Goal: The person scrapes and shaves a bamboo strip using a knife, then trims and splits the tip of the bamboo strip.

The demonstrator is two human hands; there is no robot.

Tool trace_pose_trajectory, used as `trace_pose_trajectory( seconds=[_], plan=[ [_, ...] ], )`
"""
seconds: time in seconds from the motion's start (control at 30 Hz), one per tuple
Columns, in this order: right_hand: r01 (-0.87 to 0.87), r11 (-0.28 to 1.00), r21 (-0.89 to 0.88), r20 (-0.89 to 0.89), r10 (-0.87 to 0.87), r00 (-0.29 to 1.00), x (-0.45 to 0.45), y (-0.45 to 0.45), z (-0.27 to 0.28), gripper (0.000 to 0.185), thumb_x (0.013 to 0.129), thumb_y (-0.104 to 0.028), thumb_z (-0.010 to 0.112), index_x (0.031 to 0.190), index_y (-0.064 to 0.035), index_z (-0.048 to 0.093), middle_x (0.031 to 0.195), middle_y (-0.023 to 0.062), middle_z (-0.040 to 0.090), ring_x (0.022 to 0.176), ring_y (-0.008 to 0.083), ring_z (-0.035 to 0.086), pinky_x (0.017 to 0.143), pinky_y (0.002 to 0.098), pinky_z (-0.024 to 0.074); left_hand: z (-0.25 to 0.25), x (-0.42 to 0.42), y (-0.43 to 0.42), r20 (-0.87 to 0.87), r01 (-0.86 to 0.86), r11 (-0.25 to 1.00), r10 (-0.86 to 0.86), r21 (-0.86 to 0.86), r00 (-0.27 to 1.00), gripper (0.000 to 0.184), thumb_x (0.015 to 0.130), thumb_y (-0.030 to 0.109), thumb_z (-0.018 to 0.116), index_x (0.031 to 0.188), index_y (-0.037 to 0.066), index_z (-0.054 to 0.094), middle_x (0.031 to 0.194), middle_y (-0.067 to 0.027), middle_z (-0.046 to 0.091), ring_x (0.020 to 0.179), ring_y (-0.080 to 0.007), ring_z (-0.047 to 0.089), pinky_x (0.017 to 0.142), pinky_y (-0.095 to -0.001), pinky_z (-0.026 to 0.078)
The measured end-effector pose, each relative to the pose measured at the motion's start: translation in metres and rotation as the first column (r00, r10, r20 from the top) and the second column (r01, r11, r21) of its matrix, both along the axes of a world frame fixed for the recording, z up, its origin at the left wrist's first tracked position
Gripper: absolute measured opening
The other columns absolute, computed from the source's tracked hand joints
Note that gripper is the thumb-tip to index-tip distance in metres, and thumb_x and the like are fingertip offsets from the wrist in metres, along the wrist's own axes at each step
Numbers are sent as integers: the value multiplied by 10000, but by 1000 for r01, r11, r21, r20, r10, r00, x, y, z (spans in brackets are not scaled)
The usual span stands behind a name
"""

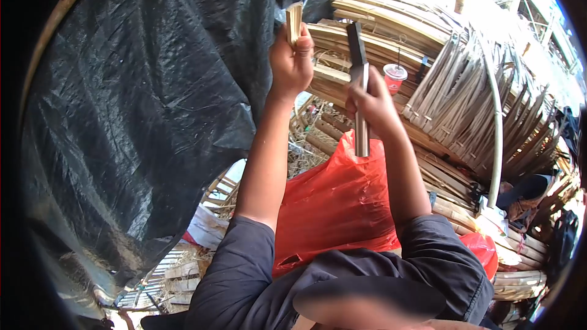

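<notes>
My left hand [292,64] is closed around a short bundle of pale bamboo strips [295,21], held upright with its top end above the thumb. Beside it, my right hand [374,105] grips a knife [356,49] by its shiny metal tube handle. The dark, blunt-ended blade points up and away from me, and the lower end of the tube sticks out below the fist. The bamboo and the blade are apart. A red plastic sheet [336,208] covers my lap beneath both forearms.
A black tarpaulin [147,98] hangs along the left. Long split bamboo [391,18] is stacked ahead, and thin strips [471,98] lie bundled at the right. A lidded red cup [394,78] with a straw stands close to my right hand. A pale pole [496,128] rises farther right.
</notes>
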State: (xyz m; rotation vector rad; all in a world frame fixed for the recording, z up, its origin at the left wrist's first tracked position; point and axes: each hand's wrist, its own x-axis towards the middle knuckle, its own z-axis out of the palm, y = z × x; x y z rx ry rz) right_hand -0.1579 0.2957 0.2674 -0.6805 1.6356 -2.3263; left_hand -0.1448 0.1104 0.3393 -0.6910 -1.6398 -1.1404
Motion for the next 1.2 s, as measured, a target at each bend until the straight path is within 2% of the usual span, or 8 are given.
trace_pose_trajectory(
  seconds=[0.4, 0.5, 0.6, 0.7, 0.77, 0.87, 0.93, 1.2],
  plan=[
    [460, 871, 173, -495, -327, 805, 71, 78, 114, 319, 1034, -299, 594, 938, 4, 615, 689, -14, 525, 647, 47, 475, 557, 277, 408, -37, -49, 9, -95, -177, 977, 166, -120, 982, 278, 1056, 284, 511, 933, 36, 536, 632, -110, 540, 508, -269, 569, 499, -362, 434],
    [572, 821, 10, -587, -458, 668, 66, 61, 85, 281, 1019, -253, 605, 964, 23, 600, 729, 84, 598, 615, 175, 568, 579, 349, 457, -40, -51, 10, -54, -231, 964, 226, -133, 973, 232, 1025, 248, 589, 931, 41, 542, 621, -81, 545, 465, -176, 534, 453, -331, 403],
    [544, 717, 436, -627, -192, 755, 71, 41, 81, 261, 976, -231, 647, 956, 22, 587, 730, 243, 645, 711, 431, 675, 617, 452, 500, -39, -43, 21, -34, -157, 985, 155, -78, 987, 219, 990, 215, 661, 913, 48, 541, 605, -36, 530, 461, -90, 488, 433, -296, 377],
    [557, 779, 288, -614, -296, 732, 84, 49, 87, 234, 1027, -239, 615, 951, -17, 611, 662, -17, 523, 608, 33, 447, 520, 259, 370, -34, -35, 24, 47, -16, 1000, 15, 20, 999, 246, 954, 151, 709, 834, 58, 515, 554, 25, 453, 482, -29, 423, 436, -255, 344],
    [546, 838, -9, -511, -473, 717, 89, 51, 90, 227, 1062, -233, 548, 939, -51, 604, 657, -34, 529, 596, 6, 460, 510, 218, 359, -41, -44, 16, 4, -127, 990, 128, -64, 992, 271, 953, 137, 704, 796, 65, 496, 550, 31, 443, 490, -21, 411, 439, -250, 333],
    [737, 675, -18, -746, -500, 440, 85, 39, 90, 274, 1041, -251, 573, 890, -25, 597, 582, 30, 538, 546, 96, 517, 510, 303, 403, -46, -43, 20, 9, -121, 992, 121, -24, 993, 318, 948, 104, 692, 735, 78, 458, 546, 34, 428, 491, -24, 384, 449, -247, 316],
    [609, 706, 363, -689, -237, 685, 75, 27, 81, 266, 973, -204, 644, 899, 33, 549, 660, 254, 594, 645, 467, 623, 579, 484, 483, -52, -45, 23, 46, -42, 999, 41, 29, 998, 312, 944, 99, 692, 734, 79, 462, 535, 33, 417, 487, -30, 385, 453, -245, 314],
    [643, 644, 414, -707, -217, 673, 90, 49, 100, 298, 955, -241, 674, 867, 16, 552, 658, 251, 612, 644, 463, 633, 571, 494, 475, -99, -41, 2, 226, -138, 986, 156, -94, 961, 315, 933, 81, 655, 692, 72, 453, 509, 1, 358, 475, -70, 387, 464, -309, 326]
  ],
)
